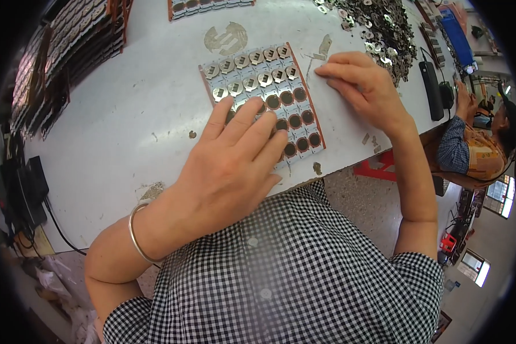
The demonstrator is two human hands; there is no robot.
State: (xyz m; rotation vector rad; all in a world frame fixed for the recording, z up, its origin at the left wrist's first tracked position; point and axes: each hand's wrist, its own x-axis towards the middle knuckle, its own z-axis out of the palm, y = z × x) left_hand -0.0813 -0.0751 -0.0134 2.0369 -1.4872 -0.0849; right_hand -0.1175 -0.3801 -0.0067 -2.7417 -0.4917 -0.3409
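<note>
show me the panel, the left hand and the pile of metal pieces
Panel (315, 117): head view, on its brown right edge.
Left hand (228, 162): head view, on the back of the hand.
Pile of metal pieces (387, 36): head view, mid-pile.

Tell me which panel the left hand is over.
The central panel, two rows bearing silver pieces: the left hand partly covers it, not the top panel or left stack.

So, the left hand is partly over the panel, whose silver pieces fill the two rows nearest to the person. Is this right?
Not quite: the head view shows the silver pieces in the two farthest rows, not the nearest. The left hand is partly over the panel.
</note>
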